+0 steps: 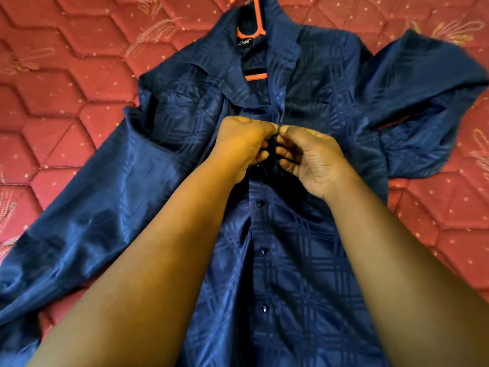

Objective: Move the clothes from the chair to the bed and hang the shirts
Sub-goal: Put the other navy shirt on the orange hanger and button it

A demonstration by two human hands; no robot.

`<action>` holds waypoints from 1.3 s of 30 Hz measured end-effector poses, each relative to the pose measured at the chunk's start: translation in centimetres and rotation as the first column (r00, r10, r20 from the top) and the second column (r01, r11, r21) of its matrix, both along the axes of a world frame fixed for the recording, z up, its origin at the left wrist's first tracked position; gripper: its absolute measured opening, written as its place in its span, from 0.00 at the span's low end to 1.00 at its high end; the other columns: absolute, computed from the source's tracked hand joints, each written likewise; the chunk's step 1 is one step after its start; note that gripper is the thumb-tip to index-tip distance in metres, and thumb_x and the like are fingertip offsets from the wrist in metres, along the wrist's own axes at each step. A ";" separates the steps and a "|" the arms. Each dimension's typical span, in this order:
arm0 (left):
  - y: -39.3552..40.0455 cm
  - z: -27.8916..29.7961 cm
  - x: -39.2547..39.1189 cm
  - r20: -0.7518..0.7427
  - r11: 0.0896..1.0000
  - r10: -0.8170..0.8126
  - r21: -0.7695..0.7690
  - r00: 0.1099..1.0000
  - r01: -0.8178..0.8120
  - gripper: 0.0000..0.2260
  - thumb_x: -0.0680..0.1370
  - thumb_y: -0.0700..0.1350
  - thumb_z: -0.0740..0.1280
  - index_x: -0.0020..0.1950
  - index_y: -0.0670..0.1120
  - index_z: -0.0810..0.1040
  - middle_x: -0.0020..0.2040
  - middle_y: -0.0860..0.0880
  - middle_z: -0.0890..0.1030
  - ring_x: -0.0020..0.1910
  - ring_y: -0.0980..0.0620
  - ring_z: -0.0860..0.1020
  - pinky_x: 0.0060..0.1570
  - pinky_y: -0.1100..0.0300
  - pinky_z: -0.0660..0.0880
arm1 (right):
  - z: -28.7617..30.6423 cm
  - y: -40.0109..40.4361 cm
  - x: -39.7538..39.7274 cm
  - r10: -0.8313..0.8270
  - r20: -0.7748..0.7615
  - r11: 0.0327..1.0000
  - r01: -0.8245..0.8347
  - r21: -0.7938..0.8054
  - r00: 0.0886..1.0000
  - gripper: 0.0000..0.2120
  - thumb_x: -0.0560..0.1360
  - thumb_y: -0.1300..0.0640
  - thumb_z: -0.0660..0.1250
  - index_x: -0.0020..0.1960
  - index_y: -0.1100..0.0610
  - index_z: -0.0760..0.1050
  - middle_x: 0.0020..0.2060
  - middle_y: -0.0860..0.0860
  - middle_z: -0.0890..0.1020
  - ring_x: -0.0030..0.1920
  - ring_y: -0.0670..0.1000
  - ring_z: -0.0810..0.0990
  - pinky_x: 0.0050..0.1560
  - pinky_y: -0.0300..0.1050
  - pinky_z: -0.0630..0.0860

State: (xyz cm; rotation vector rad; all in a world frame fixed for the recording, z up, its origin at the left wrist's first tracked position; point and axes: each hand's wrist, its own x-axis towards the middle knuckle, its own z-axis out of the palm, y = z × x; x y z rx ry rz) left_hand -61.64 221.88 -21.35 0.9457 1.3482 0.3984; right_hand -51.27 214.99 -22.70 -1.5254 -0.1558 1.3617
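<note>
A navy checked shirt (291, 234) lies flat on the red quilted bed (66, 88), an orange hanger (255, 75) inside its collar. Left hand (242, 147) and right hand (311, 160) both pinch its button placket at mid-chest.

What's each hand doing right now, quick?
Left hand: closed, pinching the navy shirt at its front placket.
Right hand: closed, pinching the same placket opposite.

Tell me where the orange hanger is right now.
The orange hanger lies at the top centre of the head view, tucked inside the collar of the navy shirt on the red mattress.
</note>
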 end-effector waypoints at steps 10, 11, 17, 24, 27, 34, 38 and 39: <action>1.2 -0.3 -0.3 0.074 0.957 0.115 -0.275 0.991 -0.091 0.05 0.75 0.37 0.69 0.39 0.42 0.78 0.27 0.50 0.77 0.25 0.58 0.73 0.27 0.68 0.75 | -0.7 0.7 0.3 0.099 0.169 0.995 -0.098 -0.013 0.981 0.04 0.72 0.54 0.75 0.42 0.54 0.83 0.37 0.47 0.83 0.36 0.45 0.78 0.34 0.40 0.77; 1.3 -0.3 -0.4 0.075 0.956 0.113 -0.280 0.991 -0.088 0.05 0.75 0.37 0.68 0.39 0.42 0.78 0.27 0.50 0.78 0.25 0.58 0.73 0.27 0.68 0.76 | -0.7 0.8 0.3 0.106 0.195 0.994 -0.105 -0.015 0.975 0.04 0.72 0.53 0.75 0.42 0.53 0.83 0.37 0.47 0.83 0.36 0.45 0.78 0.34 0.40 0.77; 1.4 -0.3 -0.5 0.088 0.952 0.115 -0.294 0.989 -0.084 0.05 0.75 0.36 0.68 0.39 0.41 0.79 0.28 0.49 0.78 0.25 0.58 0.74 0.29 0.68 0.77 | -0.7 0.6 -0.1 0.092 0.273 0.994 -0.104 0.030 0.958 0.02 0.75 0.57 0.72 0.43 0.54 0.82 0.36 0.49 0.83 0.36 0.45 0.80 0.35 0.39 0.79; 0.9 -0.8 -0.1 0.042 0.970 0.164 -0.190 0.986 -0.153 0.04 0.74 0.36 0.67 0.39 0.41 0.79 0.30 0.48 0.79 0.28 0.55 0.76 0.31 0.64 0.79 | -0.8 0.9 -0.4 0.094 0.411 0.989 -0.133 0.068 0.907 0.05 0.76 0.60 0.71 0.41 0.55 0.82 0.35 0.50 0.83 0.35 0.46 0.80 0.37 0.40 0.80; 0.4 -0.9 0.2 0.046 0.983 0.160 -0.094 0.986 -0.155 0.05 0.72 0.40 0.72 0.38 0.41 0.79 0.31 0.47 0.79 0.30 0.53 0.76 0.34 0.62 0.78 | -1.4 1.2 -0.5 0.104 0.489 0.986 -0.155 0.064 0.866 0.06 0.75 0.61 0.70 0.40 0.56 0.82 0.34 0.55 0.83 0.34 0.49 0.79 0.36 0.44 0.79; 0.1 -1.4 1.8 -0.125 0.969 0.247 0.020 0.961 -0.247 0.07 0.71 0.43 0.73 0.40 0.40 0.78 0.33 0.43 0.81 0.32 0.45 0.79 0.38 0.52 0.78 | -2.4 1.0 -1.3 0.106 0.750 0.986 -0.165 0.005 0.652 0.06 0.75 0.54 0.70 0.43 0.55 0.84 0.34 0.47 0.84 0.34 0.44 0.81 0.36 0.43 0.77; 0.3 -0.7 2.4 -0.216 0.980 0.200 0.019 0.956 -0.200 0.04 0.76 0.43 0.67 0.46 0.42 0.75 0.29 0.48 0.73 0.27 0.50 0.71 0.28 0.60 0.68 | -2.3 0.8 -2.6 0.009 0.827 0.996 -0.083 0.046 0.562 0.08 0.76 0.53 0.68 0.46 0.56 0.83 0.38 0.50 0.86 0.40 0.50 0.83 0.39 0.50 0.79; 0.3 -0.8 2.6 -0.221 0.981 0.189 0.010 0.957 -0.192 0.06 0.77 0.43 0.66 0.51 0.41 0.76 0.31 0.48 0.73 0.28 0.51 0.71 0.28 0.59 0.68 | -2.4 0.9 -2.9 -0.001 0.832 0.996 -0.076 0.052 0.554 0.09 0.77 0.53 0.67 0.46 0.56 0.83 0.39 0.50 0.85 0.40 0.51 0.83 0.39 0.51 0.79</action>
